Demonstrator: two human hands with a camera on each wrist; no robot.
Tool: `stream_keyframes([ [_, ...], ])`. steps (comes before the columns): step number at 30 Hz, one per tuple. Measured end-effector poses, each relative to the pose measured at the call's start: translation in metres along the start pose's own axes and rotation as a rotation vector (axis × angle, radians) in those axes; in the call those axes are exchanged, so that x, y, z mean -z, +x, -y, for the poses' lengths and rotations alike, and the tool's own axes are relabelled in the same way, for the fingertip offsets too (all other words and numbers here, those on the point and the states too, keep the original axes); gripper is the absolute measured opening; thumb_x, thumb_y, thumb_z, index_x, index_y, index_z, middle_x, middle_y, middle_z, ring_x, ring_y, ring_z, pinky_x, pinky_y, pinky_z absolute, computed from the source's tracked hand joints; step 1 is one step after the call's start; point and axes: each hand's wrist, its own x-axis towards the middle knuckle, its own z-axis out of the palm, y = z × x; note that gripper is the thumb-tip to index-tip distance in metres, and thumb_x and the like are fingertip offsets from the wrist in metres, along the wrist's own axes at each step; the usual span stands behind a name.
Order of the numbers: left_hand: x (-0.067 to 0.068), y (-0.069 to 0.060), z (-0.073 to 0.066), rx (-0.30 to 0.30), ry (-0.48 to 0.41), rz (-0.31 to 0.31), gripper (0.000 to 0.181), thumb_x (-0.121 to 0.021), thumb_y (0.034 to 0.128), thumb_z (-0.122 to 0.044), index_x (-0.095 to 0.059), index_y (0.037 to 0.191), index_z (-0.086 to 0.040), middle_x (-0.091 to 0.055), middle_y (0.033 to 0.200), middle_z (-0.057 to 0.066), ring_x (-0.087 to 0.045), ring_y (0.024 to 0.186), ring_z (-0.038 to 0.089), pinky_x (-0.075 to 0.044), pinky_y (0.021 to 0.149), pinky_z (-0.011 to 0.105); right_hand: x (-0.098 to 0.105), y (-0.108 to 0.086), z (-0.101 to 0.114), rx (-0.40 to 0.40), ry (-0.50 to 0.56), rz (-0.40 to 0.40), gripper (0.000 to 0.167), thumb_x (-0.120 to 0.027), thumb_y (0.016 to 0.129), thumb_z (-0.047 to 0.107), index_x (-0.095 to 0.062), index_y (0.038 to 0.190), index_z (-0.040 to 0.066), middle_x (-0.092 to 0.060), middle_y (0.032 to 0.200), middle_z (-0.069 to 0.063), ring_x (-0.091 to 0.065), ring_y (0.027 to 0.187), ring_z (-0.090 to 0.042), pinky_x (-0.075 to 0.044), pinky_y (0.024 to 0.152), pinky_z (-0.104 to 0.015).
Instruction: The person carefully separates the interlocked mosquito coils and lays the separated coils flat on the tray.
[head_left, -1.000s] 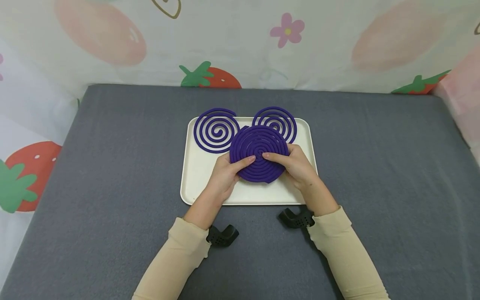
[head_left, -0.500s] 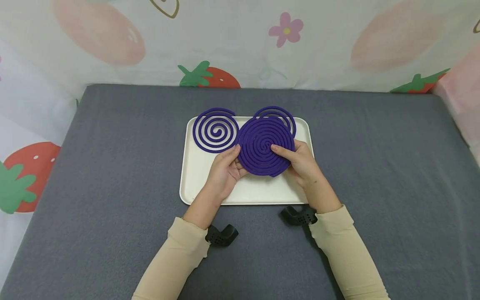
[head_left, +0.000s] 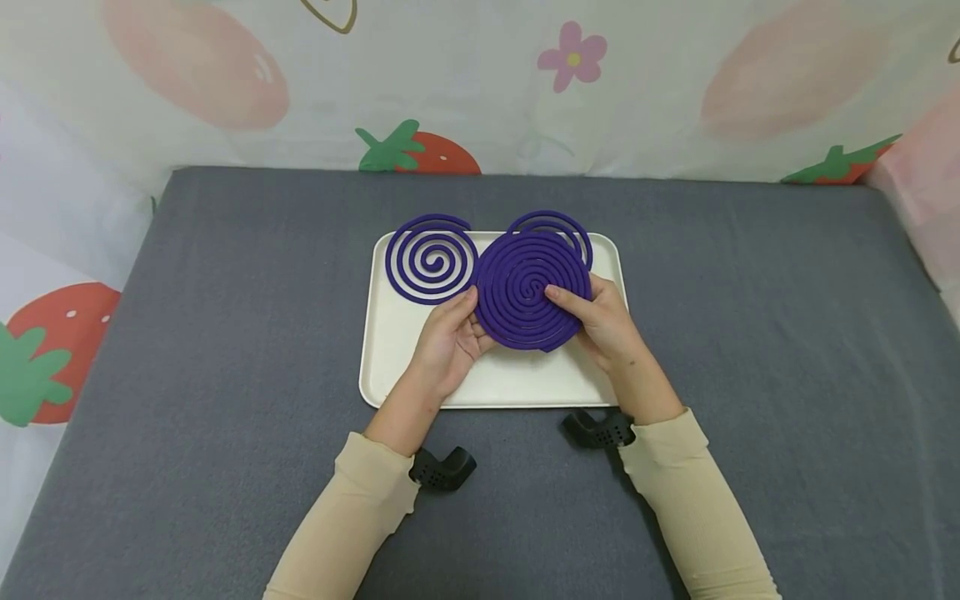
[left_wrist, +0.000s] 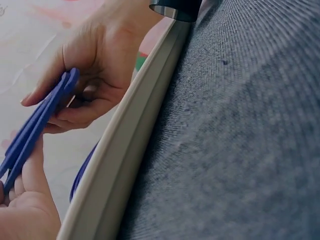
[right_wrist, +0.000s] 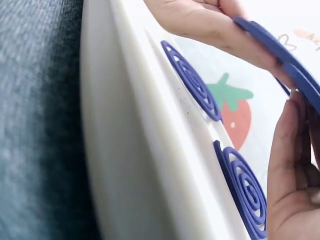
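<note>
A purple double mosquito coil (head_left: pixel 528 287), its spirals fitted tightly together, is held above the white tray. My right hand (head_left: pixel 611 321) grips its right side, thumb on the face near the centre and fingers behind. At the left rim, my left hand (head_left: pixel 450 337) holds the edge, thumb tip at the rim and fingers reaching underneath. Seen edge-on in the left wrist view, the coil (left_wrist: pixel 37 127) shows slightly parted layers. A loose single coil (head_left: pixel 408 258) lies at the tray's back left. Another single coil (head_left: pixel 551 218) at the back right is partly hidden behind the held one.
The white tray (head_left: pixel 405 375) lies on a grey cloth-covered table (head_left: pixel 247 333). Both single coils overhang the tray's back rim. Behind hangs a printed curtain (head_left: pixel 480 83) with fruit and flower patterns. Each wrist bears a black camera mount (head_left: pixel 442 469).
Over the last second the double coil has shifted slightly right and away from me. My left thumb has slid from its centre to the left rim. Lately almost nothing moves.
</note>
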Motion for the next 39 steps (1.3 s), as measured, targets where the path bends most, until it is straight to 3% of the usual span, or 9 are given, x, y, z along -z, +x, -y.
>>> stream_keyframes([
  [6, 0.0002, 0.0005, 0.0004, -0.027, 0.134, -0.051, 0.038, -0.03, 0.1042, -0.012, -0.041, 0.123, 0.02, -0.07, 0.085, 0.001, -0.068, 0.081, 0.012, -0.056, 0.074, 0.028, 0.0056, 0.0022, 0.004, 0.114, -0.014, -0.1, 0.028, -0.05, 0.094, -0.004, -0.071, 0.089, 0.015, -0.065, 0.084, 0.001, -0.061, 0.072, -0.008, -0.053, 0.06, -0.018],
  [11, 0.0021, 0.0002, -0.0007, -0.023, 0.177, -0.076, 0.038, -0.031, 0.104, -0.011, -0.042, 0.123, 0.02, -0.069, 0.085, 0.001, -0.068, 0.08, 0.011, -0.056, 0.073, 0.027, 0.0079, 0.0024, 0.0062, 0.171, -0.061, -0.15, 0.029, -0.056, 0.092, -0.004, -0.074, 0.088, 0.02, -0.063, 0.084, 0.001, -0.057, 0.075, -0.007, -0.051, 0.061, -0.016],
  [18, 0.0045, 0.0003, -0.001, 0.01, 0.12, -0.065, 0.036, -0.029, 0.1043, -0.011, -0.043, 0.123, 0.016, -0.07, 0.087, 0.001, -0.068, 0.083, 0.011, -0.056, 0.074, 0.027, 0.0076, 0.0015, 0.0048, 0.207, -0.126, -0.175, 0.035, -0.057, 0.089, -0.009, -0.073, 0.087, 0.021, -0.063, 0.082, 0.001, -0.056, 0.075, -0.007, -0.05, 0.062, -0.015],
  [23, 0.0047, -0.0005, -0.002, 0.024, 0.101, -0.054, 0.034, -0.03, 0.1044, -0.012, -0.046, 0.121, 0.013, -0.071, 0.086, 0.001, -0.068, 0.082, 0.011, -0.056, 0.073, 0.027, 0.0085, 0.0014, 0.0047, 0.205, -0.137, -0.185, 0.039, -0.056, 0.087, -0.014, -0.072, 0.084, 0.021, -0.059, 0.075, 0.003, -0.052, 0.068, -0.006, -0.046, 0.055, -0.013],
  [28, 0.0064, 0.0007, -0.003, 0.034, 0.095, -0.062, 0.031, -0.032, 0.1042, -0.013, -0.06, 0.103, -0.002, -0.071, 0.082, 0.001, -0.068, 0.076, 0.011, -0.056, 0.067, 0.026, 0.0098, 0.0012, 0.0061, 0.178, -0.174, -0.172, 0.038, -0.057, 0.085, -0.014, -0.071, 0.082, 0.021, -0.054, 0.072, 0.003, -0.048, 0.062, -0.006, -0.039, 0.048, -0.014],
  [32, 0.0065, 0.001, -0.0039, 0.026, 0.05, -0.072, 0.035, -0.032, 0.1043, -0.015, -0.065, 0.092, -0.01, -0.07, 0.08, 0.0, -0.066, 0.072, 0.01, -0.054, 0.063, 0.024, 0.0092, 0.0007, 0.007, 0.133, -0.198, -0.163, 0.034, -0.057, 0.086, -0.012, -0.068, 0.082, 0.019, -0.056, 0.072, 0.003, -0.049, 0.062, -0.006, -0.041, 0.05, -0.015],
  [34, 0.0061, 0.0008, -0.0042, 0.017, 0.017, -0.071, 0.032, -0.032, 0.1039, -0.013, -0.063, 0.099, -0.008, -0.07, 0.084, 0.0, -0.065, 0.075, 0.01, -0.053, 0.065, 0.023, 0.0085, 0.0007, 0.0072, 0.107, -0.193, -0.171, 0.032, -0.057, 0.087, -0.011, -0.067, 0.082, 0.019, -0.056, 0.072, 0.003, -0.051, 0.063, -0.006, -0.042, 0.051, -0.015],
  [36, 0.0057, 0.0006, -0.0042, 0.003, -0.004, -0.045, 0.03, -0.031, 0.1032, -0.008, -0.057, 0.117, 0.0, -0.069, 0.093, 0.001, -0.065, 0.084, 0.01, -0.053, 0.071, 0.024, 0.0081, 0.001, 0.0074, 0.082, -0.168, -0.185, 0.029, -0.057, 0.088, -0.01, -0.065, 0.083, 0.017, -0.057, 0.073, 0.004, -0.052, 0.063, -0.006, -0.043, 0.052, -0.015],
  [39, 0.0061, 0.0009, -0.003, -0.017, 0.001, 0.019, 0.038, -0.031, 0.0998, 0.002, -0.035, 0.137, 0.009, -0.063, 0.112, 0.01, -0.062, 0.097, 0.014, -0.053, 0.083, 0.027, 0.0081, 0.0018, 0.0074, 0.05, -0.099, -0.222, 0.025, -0.056, 0.09, -0.008, -0.063, 0.084, 0.014, -0.058, 0.072, 0.003, -0.053, 0.062, -0.006, -0.044, 0.052, -0.016],
])
